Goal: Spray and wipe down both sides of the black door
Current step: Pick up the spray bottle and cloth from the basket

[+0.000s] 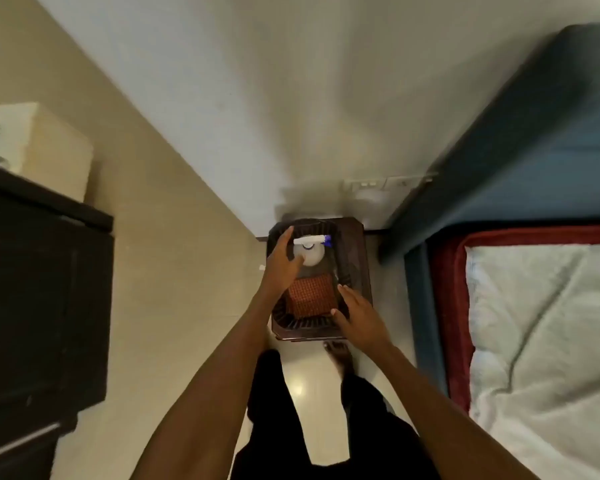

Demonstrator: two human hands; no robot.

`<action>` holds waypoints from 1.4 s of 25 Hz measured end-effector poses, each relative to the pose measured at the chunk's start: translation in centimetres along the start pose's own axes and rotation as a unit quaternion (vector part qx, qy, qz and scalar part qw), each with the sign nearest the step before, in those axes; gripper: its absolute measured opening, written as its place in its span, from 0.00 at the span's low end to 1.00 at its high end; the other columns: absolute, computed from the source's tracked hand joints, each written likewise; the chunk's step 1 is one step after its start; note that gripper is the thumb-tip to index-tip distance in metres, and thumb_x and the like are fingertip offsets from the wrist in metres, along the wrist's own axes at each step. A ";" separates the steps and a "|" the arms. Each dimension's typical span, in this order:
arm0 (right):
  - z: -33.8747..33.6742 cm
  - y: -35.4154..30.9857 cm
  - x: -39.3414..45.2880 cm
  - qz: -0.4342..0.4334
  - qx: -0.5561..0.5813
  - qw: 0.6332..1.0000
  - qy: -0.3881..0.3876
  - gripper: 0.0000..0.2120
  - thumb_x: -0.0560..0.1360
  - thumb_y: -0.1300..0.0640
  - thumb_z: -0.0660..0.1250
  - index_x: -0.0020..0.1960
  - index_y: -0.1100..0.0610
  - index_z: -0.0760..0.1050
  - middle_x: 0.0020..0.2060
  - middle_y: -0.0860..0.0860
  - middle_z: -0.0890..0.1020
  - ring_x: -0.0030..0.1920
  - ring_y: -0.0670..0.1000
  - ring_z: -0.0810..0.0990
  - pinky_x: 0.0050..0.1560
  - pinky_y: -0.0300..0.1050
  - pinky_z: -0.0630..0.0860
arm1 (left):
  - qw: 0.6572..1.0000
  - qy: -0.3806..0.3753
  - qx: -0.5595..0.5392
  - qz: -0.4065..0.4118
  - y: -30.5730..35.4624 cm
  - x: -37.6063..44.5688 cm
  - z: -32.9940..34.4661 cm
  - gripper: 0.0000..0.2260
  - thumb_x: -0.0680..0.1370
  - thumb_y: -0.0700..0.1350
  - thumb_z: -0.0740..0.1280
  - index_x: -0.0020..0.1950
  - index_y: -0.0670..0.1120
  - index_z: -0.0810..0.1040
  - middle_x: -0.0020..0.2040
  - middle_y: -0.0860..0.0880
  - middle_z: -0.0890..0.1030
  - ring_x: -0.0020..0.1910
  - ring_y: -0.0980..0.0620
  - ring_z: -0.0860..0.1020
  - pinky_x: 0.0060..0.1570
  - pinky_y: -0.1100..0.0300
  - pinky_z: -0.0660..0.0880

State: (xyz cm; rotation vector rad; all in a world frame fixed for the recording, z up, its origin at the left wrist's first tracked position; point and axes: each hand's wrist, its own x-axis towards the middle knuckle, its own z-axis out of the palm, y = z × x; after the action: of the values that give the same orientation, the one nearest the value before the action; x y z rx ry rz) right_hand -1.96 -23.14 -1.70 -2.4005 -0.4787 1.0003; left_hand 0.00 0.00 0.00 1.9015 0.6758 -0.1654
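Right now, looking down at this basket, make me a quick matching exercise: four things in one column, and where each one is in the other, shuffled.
Things:
1. spray bottle
2. orange cloth
3. left hand
4. right hand

Places:
A. over the basket's near right corner, fingers spread
B. lying in the middle of the basket
C. standing at the basket's far end, by the wall
D. reaching onto the white bottle's left side

Pairs: 1-C, 2-B, 3-D, 4-A
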 end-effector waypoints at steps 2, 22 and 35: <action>-0.2 -0.3 0.3 0.028 0.050 0.998 0.036 0.27 0.85 0.43 0.59 0.81 0.50 0.62 0.76 0.52 0.70 0.74 0.55 0.71 0.73 0.55 0.71 | 0.993 -0.066 0.097 0.032 0.5 2.6 0.0 0.29 0.80 0.41 0.68 0.80 0.49 0.63 0.75 0.46 0.71 0.71 0.47 0.73 0.68 0.58 0.69; -2.4 -9.8 -0.6 0.080 0.098 0.968 0.219 0.55 0.69 0.33 0.76 0.83 0.49 0.49 0.82 0.51 0.58 0.78 0.56 0.64 0.76 0.58 0.65 | 0.977 -0.196 -0.013 0.087 10.0 0.0 -10.0 0.07 0.76 0.49 0.74 0.53 0.51 0.86 0.41 0.49 0.86 0.43 0.51 0.84 0.50 0.48 0.82; -4.7 -13.3 -1.5 -0.033 0.196 0.958 0.208 0.55 0.68 0.33 0.77 0.84 0.46 0.49 0.78 0.44 0.65 0.71 0.41 0.66 0.71 0.42 0.66 | 0.920 -0.221 -0.320 0.039 12.8 -2.9 -8.5 0.38 0.68 0.61 0.78 0.74 0.49 0.70 0.70 0.48 0.78 0.70 0.41 0.75 0.69 0.47 0.72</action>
State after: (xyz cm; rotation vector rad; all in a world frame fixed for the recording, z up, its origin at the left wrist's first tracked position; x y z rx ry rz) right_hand -1.19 -14.43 9.47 -2.1320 -0.1819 0.4799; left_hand 2.69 2.84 15.15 1.1961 0.2866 -0.2753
